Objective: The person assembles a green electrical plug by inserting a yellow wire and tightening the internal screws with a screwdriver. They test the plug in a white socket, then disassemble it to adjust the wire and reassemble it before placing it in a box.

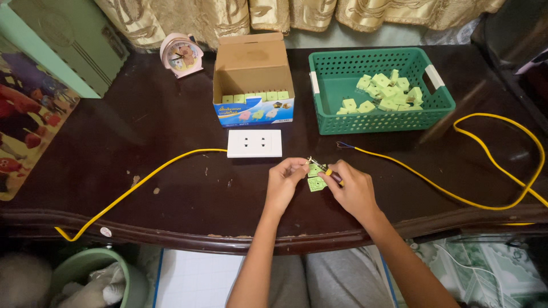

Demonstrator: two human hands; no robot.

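Green socket part [315,183] between both hands, cardboard box [253,80] behind

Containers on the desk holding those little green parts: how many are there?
2. An open cardboard box sits left of centre, a green plastic basket to its right. Both lie beyond the white socket plate.

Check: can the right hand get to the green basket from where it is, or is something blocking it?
Probably yes. The right hand is busy with a small screwdriver, but only bare tabletop and a flat yellow cable lie between it and the green basket, whose top is open.
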